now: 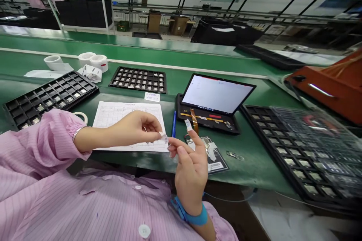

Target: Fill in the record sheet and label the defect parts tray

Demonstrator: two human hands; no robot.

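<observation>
My left hand (138,127) comes in from the left above a printed form (127,109). Its thumb and fingers pinch a small, crumpled white piece (163,138) at the tip of a finger of my right hand (192,162). That right hand is open, palm turned toward me, its fingers apart. Another of its fingers points up and carries a white wrap (188,124) with faint print on the tip. Around the right wrist sits a blue strap (192,212). Behind the hands lies a blue pen (174,124), and a flat board with white tape (216,160) is partly hidden.
An opened device with a lit screen (217,94) stands beyond my hands. Black compartment trays (53,96) lie at left, with another tray (138,79) at centre back and a stack (271,150) at right. White label rolls (97,62) stand back left. An orange case (325,83) is far right.
</observation>
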